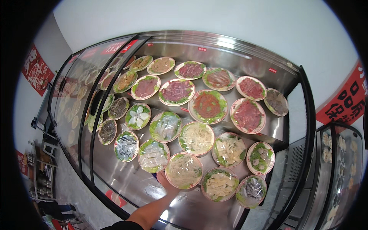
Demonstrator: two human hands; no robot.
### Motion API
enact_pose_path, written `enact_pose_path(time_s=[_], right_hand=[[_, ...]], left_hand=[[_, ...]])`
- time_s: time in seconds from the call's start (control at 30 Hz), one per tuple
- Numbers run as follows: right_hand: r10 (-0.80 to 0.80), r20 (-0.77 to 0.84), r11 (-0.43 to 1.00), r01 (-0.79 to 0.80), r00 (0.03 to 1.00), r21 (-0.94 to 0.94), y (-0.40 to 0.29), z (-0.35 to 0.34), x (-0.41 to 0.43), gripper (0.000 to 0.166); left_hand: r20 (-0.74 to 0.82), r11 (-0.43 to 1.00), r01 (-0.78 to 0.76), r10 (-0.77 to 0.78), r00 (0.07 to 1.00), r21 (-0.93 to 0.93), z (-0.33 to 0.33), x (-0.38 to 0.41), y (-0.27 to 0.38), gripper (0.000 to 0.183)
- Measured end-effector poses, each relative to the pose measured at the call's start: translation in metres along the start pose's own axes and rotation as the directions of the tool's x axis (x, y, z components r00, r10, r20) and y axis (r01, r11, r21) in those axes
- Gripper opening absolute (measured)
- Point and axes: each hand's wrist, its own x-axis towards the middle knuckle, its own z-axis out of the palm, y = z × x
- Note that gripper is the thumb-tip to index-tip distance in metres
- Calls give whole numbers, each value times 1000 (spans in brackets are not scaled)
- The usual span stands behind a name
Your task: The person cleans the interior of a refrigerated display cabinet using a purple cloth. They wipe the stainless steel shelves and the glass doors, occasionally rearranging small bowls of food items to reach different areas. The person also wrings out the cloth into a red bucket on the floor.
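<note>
My left hand [164, 178] reaches into a glass-fronted refrigerated display case [212, 212], low over its steel floor. It is at the lower rim of a plate of pale shreds on lettuce [184, 170], which partly hides the fingers. A small dark blue or purple thing [155, 176] shows beside the fingers; what it is and whether I grip it cannot be seen. Just above lies a film-wrapped plate of whitish slices [154, 155]. To the right is a plate of pale yellow pieces [220, 184]. My right hand is out of view.
Plates of sliced red meat [176, 92] stand on the raised back step. Sliding glass doors with black frames [92, 149] cover the left side. A red cup-like container [115, 198] is near the front edge. Another display case [340, 172] stands right; a person's legs [61, 210] show lower left.
</note>
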Motion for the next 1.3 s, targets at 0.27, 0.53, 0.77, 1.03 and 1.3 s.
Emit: enact_pose_path(time_s=[0.27, 0.53, 0.77, 1.03, 1.3], right_hand=[[148, 319, 984, -170, 936, 43, 41, 43, -6, 49], [147, 337, 969, -204, 930, 140, 37, 42, -2, 47], [39, 233, 978, -85, 972, 193, 47, 48, -4, 43], [49, 207, 968, -98, 977, 232, 50, 51, -9, 43], [54, 199, 969, -100, 979, 228, 43, 49, -4, 42]], left_hand=[[110, 983, 105, -88, 990, -154, 54, -120, 113, 56], [616, 991, 51, -117, 779, 123, 102, -217, 108, 60], [544, 989, -144, 113, 832, 15, 96, -226, 175, 51], [900, 970, -179, 220, 375, -162, 80, -205, 216, 23], [801, 882, -232, 470, 371, -410, 90, -210, 201, 19]])
